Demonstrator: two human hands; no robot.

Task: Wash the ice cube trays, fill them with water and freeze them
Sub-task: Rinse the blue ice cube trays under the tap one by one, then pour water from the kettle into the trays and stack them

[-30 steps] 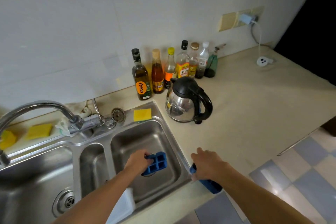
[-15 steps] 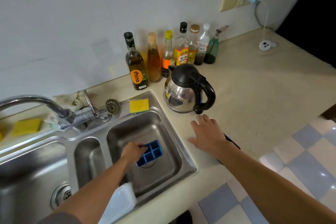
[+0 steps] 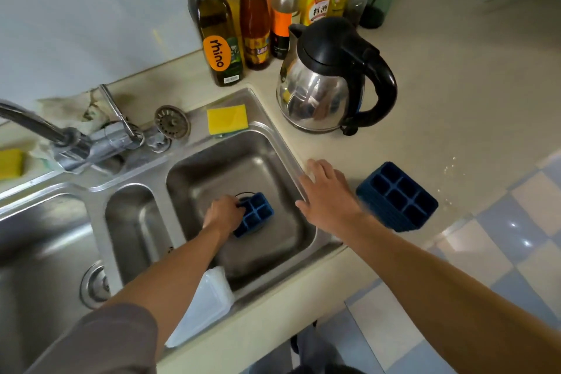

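A blue ice cube tray (image 3: 254, 215) lies at the bottom of the right basin of the steel sink (image 3: 291, 158), over the drain. My left hand (image 3: 223, 211) is down in the basin with its fingers closed on that tray's left end. A second blue ice cube tray (image 3: 397, 196) rests on the beige counter, close to the front edge. My right hand (image 3: 328, 191) hovers flat over the sink's right rim with fingers spread, holding nothing, just left of the second tray.
A steel kettle (image 3: 331, 82) with a black handle stands behind my right hand. Several bottles (image 3: 218, 30) line the wall. A yellow sponge (image 3: 227, 118) and a strainer (image 3: 172, 121) lie on the back rim. The faucet (image 3: 60, 136) is at left. A white plastic container (image 3: 206, 304) leans in the basin's front corner.
My right hand has let go of the second tray, which now lies on the counter, and moved left to the sink rim. My left hand lowered the first tray to the basin floor.
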